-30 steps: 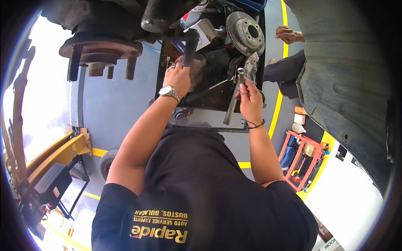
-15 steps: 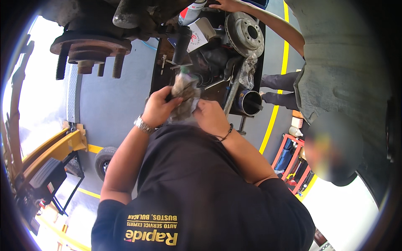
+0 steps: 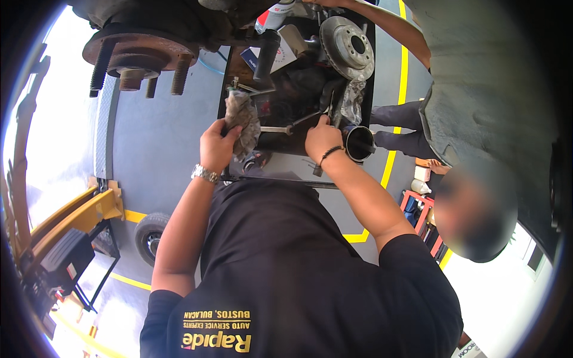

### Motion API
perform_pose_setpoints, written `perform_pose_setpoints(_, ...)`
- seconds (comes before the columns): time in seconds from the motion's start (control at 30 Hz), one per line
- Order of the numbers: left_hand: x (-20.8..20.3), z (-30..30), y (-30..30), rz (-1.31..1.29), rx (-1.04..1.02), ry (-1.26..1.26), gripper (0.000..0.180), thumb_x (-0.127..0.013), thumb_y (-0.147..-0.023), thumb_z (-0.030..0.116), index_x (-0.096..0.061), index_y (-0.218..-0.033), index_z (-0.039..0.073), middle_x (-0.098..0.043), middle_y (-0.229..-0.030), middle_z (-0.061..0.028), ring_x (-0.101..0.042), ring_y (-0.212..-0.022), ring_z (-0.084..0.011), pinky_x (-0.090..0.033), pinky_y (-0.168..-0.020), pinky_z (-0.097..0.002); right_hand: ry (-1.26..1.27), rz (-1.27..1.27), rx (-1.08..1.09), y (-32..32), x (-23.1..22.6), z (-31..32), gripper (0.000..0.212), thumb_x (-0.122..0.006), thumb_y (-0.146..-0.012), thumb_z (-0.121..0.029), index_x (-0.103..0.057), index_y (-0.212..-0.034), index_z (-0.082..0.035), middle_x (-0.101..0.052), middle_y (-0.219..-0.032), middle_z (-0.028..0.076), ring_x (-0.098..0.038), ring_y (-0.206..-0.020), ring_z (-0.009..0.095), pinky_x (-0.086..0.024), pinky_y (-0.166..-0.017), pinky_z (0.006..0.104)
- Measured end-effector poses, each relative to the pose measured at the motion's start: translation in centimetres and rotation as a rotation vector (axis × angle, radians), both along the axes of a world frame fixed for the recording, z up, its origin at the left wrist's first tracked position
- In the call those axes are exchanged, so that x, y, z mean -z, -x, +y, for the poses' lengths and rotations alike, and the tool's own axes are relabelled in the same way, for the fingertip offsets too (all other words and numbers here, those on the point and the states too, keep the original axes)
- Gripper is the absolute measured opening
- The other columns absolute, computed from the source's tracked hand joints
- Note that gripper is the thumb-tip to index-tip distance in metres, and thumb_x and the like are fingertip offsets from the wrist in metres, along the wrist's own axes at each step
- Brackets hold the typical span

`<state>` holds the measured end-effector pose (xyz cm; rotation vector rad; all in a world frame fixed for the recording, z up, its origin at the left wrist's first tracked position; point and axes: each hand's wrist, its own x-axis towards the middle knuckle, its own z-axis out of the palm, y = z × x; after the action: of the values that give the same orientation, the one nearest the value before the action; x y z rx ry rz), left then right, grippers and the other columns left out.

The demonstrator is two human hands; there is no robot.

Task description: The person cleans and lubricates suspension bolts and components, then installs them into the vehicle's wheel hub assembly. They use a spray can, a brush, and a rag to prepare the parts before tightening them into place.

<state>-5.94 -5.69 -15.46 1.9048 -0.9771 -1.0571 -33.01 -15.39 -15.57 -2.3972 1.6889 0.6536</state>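
My left hand (image 3: 219, 146) is closed around a crumpled, grease-smeared plastic bag (image 3: 243, 122), held up over the left side of a dark tool tray (image 3: 293, 143). At the tray's right front, my right hand (image 3: 323, 143) is closed, its fingertips beside a thin tool; what it grips is hidden, though a short metal end shows below it. Between the hands lies a metal wrench (image 3: 276, 129). Just right of my right hand stands an open cylindrical can (image 3: 360, 144), with a clear crumpled plastic wrapper (image 3: 353, 100) behind it.
A brake disc (image 3: 347, 49), an opened white box (image 3: 287, 52) and a spray can (image 3: 276, 16) sit toward the tray's back. At upper left hangs a rusty wheel hub (image 3: 140, 49) with long studs. Another person's arm (image 3: 394, 27) reaches in from the right, beside a grey panel (image 3: 477, 89).
My hands have moved apart. My left hand has carried the bag left, while my right hand has left the bag and reached right to the tray's right front.
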Motion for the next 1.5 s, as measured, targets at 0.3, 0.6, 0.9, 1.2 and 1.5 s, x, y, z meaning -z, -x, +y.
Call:
perform_pose_setpoints(0.3,0.0,-3.6,1.2,-0.530,0.315,0.267,0.047,-0.068,-0.091,0.011,-0.058,-0.137,0.005,-0.066,-0.125,-0.0194,-0.064,-0.113,-0.0397,-0.053,-0.096,-0.0468,0.066,0.250,-0.234,0.3,-1.0,-1.5,0.028,-0.056,-0.096,-0.019,-0.079,-0.106,-0.005,-0.057,-0.127,0.022,-0.073,-0.090,0.033,-0.056,-0.078,0.0424)
perform_pose_setpoints(0.6,0.9,-4.3,0.1,-0.553,0.187,0.274,0.036,-0.071,-0.090,0.016,-0.067,-0.125,0.006,-0.070,-0.114,-0.0166,-0.067,-0.107,-0.0370,-0.053,-0.094,-0.0447,0.241,0.007,-0.067,-1.8,0.0,-3.5,0.025,-0.057,-0.094,-0.019,-0.072,-0.109,-0.006,-0.066,-0.118,0.024,-0.074,-0.093,0.033,-0.058,-0.071,0.0442)
perform_pose_setpoints(0.9,2.6,-5.2,-4.0,0.323,0.063,0.415,0.033,-0.061,-0.101,0.010,-0.057,-0.133,0.004,-0.070,-0.120,-0.0126,-0.069,-0.103,-0.0244,-0.055,-0.091,-0.0365,0.198,-0.057,0.232,-3.6,-0.1,-1.1,0.030,-0.049,-0.099,-0.017,-0.059,-0.125,-0.008,-0.064,-0.110,0.028,-0.075,-0.088,0.038,-0.061,-0.076,0.0458)
perform_pose_setpoints(1.2,1.7,-2.0,-10.1,1.505,-0.153,0.077,0.043,-0.045,-0.101,0.018,-0.049,-0.143,0.008,-0.064,-0.132,-0.0126,-0.064,-0.120,-0.0290,-0.051,-0.106,-0.0483,0.599,-0.702,0.248,-3.2,-7.5,4.7,0.045,-0.056,-0.094,-0.004,-0.048,-0.138,-0.006,-0.055,-0.119,0.029,-0.059,-0.111,0.045,-0.053,-0.088,0.0496)
perform_pose_setpoints(1.5,-2.8,0.6,-3.6,1.410,0.399,-0.033,0.041,-0.055,-0.104,0.013,-0.051,-0.144,0.004,-0.066,-0.131,-0.0104,-0.065,-0.118,-0.0225,-0.054,-0.101,-0.0420,0.257,-1.056,0.200,-9.4,-12.6,15.9,0.074,-0.072,-0.087,-0.006,-0.040,-0.154,-0.007,-0.060,-0.133,0.021,-0.065,-0.106,0.042,-0.052,-0.094,0.0477)
